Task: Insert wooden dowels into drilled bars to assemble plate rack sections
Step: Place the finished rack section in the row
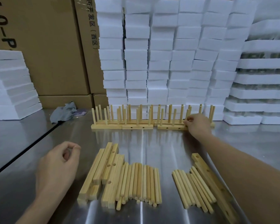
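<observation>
Several assembled rack sections [137, 122], pale wooden bars with upright dowels, stand in rows at the far side of the steel table [152, 143]. My right hand [198, 125] reaches out to the right-hand section [171, 126] and pinches an upright dowel at its right end. My left hand [58, 165] hovers over the table at the near left, fingers loosely curled, holding nothing. Close in front lie drilled bars [100, 173], a bundle of loose dowels [141, 183], a second dowel bundle [192, 188] and more drilled bars [212, 181] under my right forearm.
Tall stacks of white foam blocks [165, 54] wall off the back of the table. Cardboard boxes [47, 46] stand at the back left beside another foam stack [10, 84]. A grey rag [63, 111] lies near the boxes. Foam trays [262, 78] pile up at the right.
</observation>
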`<state>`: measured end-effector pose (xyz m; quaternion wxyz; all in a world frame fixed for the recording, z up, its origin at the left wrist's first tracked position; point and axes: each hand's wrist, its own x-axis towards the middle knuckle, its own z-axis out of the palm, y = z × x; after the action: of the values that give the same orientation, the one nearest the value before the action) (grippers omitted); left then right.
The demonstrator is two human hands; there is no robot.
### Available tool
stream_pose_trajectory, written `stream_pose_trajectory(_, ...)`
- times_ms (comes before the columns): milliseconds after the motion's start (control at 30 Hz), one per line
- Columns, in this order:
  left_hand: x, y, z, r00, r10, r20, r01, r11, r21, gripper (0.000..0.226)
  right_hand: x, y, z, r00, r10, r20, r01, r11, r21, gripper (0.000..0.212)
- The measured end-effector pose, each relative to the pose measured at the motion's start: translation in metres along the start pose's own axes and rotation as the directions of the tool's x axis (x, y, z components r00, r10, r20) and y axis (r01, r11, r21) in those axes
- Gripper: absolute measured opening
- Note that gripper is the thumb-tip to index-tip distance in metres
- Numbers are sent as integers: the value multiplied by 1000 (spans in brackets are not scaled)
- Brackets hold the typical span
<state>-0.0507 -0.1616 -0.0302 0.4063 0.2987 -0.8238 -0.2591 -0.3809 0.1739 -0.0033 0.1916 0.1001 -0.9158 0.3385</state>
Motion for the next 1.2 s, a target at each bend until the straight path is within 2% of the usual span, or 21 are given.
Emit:
stream_pose_trajectory(433, -1, 3, 0, 999, 1, 42, 0, 999, -39, 19, 8, 0, 9, 999, -47, 11, 47, 999, 13, 17)
stream_pose_trajectory(1200, -2, 10, -2, 998, 8, 56, -5, 999, -46, 22, 4, -8, 8, 999, -37, 24, 37, 999, 23, 22)
